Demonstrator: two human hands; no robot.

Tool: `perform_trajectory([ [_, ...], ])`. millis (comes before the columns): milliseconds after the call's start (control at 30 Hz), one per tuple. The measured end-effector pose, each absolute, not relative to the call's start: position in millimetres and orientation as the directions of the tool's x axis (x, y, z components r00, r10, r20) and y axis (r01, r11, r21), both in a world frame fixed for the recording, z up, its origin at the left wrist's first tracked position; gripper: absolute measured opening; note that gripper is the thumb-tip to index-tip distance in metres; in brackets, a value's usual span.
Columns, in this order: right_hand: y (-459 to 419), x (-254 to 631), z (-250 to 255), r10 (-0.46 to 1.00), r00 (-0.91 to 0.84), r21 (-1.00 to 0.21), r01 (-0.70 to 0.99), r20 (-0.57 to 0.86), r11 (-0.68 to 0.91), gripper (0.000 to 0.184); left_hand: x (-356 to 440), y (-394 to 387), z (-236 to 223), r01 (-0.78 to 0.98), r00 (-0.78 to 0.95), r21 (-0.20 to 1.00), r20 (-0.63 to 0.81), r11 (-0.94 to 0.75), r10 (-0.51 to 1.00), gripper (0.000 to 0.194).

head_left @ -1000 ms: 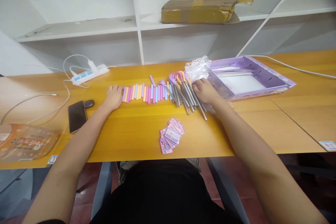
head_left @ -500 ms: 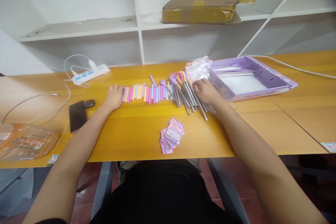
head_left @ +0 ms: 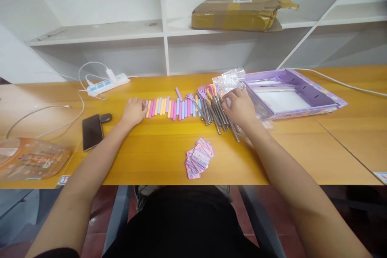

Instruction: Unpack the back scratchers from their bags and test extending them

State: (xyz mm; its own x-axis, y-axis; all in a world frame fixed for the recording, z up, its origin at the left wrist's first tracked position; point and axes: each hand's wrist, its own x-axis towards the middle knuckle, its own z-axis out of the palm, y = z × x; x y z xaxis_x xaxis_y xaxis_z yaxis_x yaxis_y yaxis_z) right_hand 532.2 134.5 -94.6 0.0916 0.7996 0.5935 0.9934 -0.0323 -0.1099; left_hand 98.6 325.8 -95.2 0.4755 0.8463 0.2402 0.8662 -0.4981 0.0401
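Observation:
My left hand (head_left: 134, 113) is at the left end of a row of short pastel sticks (head_left: 169, 109). Its fingers are bent inward, and the thumb side partly covers the end purple stick (head_left: 146, 102). The sticks lie side by side in pink, purple, blue and yellow. At the row's right end is a heap of back scratchers (head_left: 215, 109) with metal rods and coloured claw heads. My right hand (head_left: 239, 107) rests against the heap's right side, thumb and fingers apart with a gap between them. One purple stick (head_left: 178, 93) lies behind the row.
Fanned pink cards (head_left: 199, 158) lie near the front edge. Clear plastic wrap (head_left: 231, 80) and a purple box (head_left: 328, 96) are at the right. To the left are a phone (head_left: 92, 133), a power strip (head_left: 108, 84) and an orange package (head_left: 39, 158). A taped carton (head_left: 237, 15) sits on the shelf.
My left thumb now covers part of the end purple stick. My right hand has turned slightly and its thumb shows more clearly. The whole view has shifted a little.

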Motion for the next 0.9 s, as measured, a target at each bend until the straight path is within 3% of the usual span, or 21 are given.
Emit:
perform_trajectory([
  [267,128,480,-92,0.874,-0.138,0.035,0.99,0.467,0.137,0.035,100,324,-90,0.878,0.466,0.009,0.218,-0.479,0.858,0.033],
  [467,125,456,-101,0.912,-0.104,0.116,0.991,0.397,0.063,0.034,95,322,-84,0.852,0.523,-0.065,0.141,-0.52,0.84,0.035],
  [633,127,449,-103,0.941,-0.023,-0.002,1.0,0.338,0.025,0.031,96,317,-72,0.854,0.517,-0.121,0.102,-0.505,0.85,0.035],
  [833,127,467,-74,0.925,0.086,-0.098,0.994,0.369,-0.053,0.039,89,270,-13,0.873,0.48,-0.165,0.114,-0.459,0.87,0.033],
  [900,114,476,-56,0.909,0.147,-0.259,0.965,0.389,-0.045,0.046,87,225,0,0.852,0.523,-0.1,0.21,-0.513,0.826,0.034],
])
